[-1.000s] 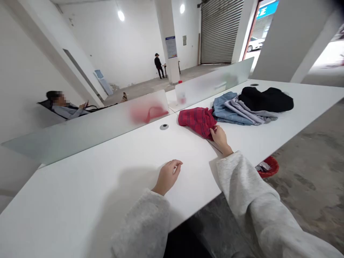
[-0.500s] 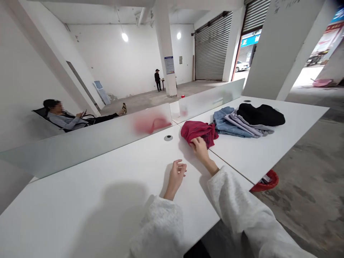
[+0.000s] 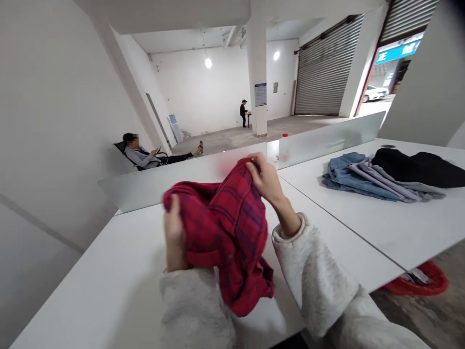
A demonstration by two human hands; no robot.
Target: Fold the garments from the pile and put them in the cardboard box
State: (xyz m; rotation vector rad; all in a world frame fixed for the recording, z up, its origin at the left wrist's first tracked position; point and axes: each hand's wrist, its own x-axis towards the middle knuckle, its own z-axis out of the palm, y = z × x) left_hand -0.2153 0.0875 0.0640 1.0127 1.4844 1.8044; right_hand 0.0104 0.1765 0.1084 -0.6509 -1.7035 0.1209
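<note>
On its nine-o'clock side, a red plaid garment (image 3: 227, 225) is gripped by the fingers of a motion-blurred left hand (image 3: 175, 235). It is held over a white table (image 3: 131, 252), its upper edge pinched at one o'clock by the fingers of the right hand (image 3: 267, 179). A stack of blue, lilac and black clothes (image 3: 385, 177) is seen at two o'clock, a red bin (image 3: 440, 281) at three.

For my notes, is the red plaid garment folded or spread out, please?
Neither: the garment is bunched, with loose creases, between left hand and right hand.
</note>
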